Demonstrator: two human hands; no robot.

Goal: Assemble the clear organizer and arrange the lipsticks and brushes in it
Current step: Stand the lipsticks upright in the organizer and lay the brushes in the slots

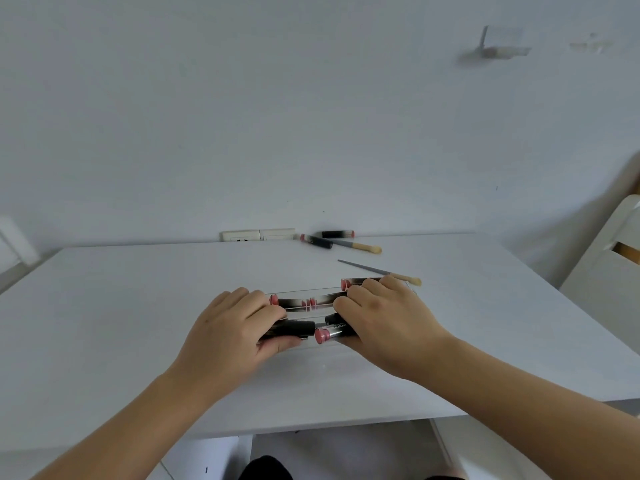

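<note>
Clear organizer (304, 308) barely traceable, outer ends hidden under left hand (230, 327) and right hand (388, 322). Dark lipstick (294, 328) partly covered by left fingers; pink-capped lipstick (334, 333) partly under right grip. Print on its barrel too small to read. Wall fixture (495, 46) blurred. Chair (609, 258) cut off at right edge.

Both hands palm-down, fingers curled: left hand (231, 325), right hand (388, 318), forearms converging.

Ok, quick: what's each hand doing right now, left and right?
Left hand: closed on a black lipstick tube lying in the clear plastic organizer.
Right hand: closed on a silver pink-tipped lipstick in that organizer.
</note>
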